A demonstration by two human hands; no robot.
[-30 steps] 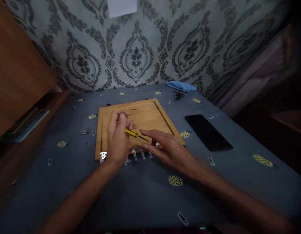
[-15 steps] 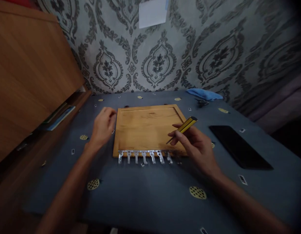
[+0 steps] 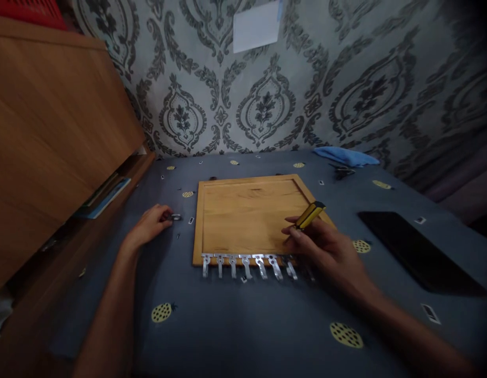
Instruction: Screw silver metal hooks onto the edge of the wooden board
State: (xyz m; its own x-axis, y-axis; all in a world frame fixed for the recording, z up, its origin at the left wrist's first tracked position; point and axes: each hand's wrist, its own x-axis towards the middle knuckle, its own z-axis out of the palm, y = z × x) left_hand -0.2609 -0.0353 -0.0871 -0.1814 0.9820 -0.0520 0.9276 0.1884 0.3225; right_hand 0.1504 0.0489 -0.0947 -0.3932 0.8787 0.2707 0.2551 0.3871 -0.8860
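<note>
A wooden board (image 3: 247, 210) lies flat on the blue patterned cloth, with a row of several small metal hooks (image 3: 247, 265) along its near edge. My right hand (image 3: 325, 249) rests at the board's near right corner, closed round a yellow and black screwdriver (image 3: 309, 214) whose handle points up and away. My left hand (image 3: 148, 227) lies on the cloth left of the board, fingertips pinched on a small metal piece (image 3: 175, 216).
A black phone (image 3: 418, 251) lies at the right. A blue cloth (image 3: 345, 156) and a dark small tool (image 3: 341, 170) sit at the back right by the patterned wall. A wooden cabinet (image 3: 50, 131) with books beneath stands at the left.
The screwdriver passed from my left hand into my right. My left hand left the board and reached leftwards to the small metal piece. The view swung left.
</note>
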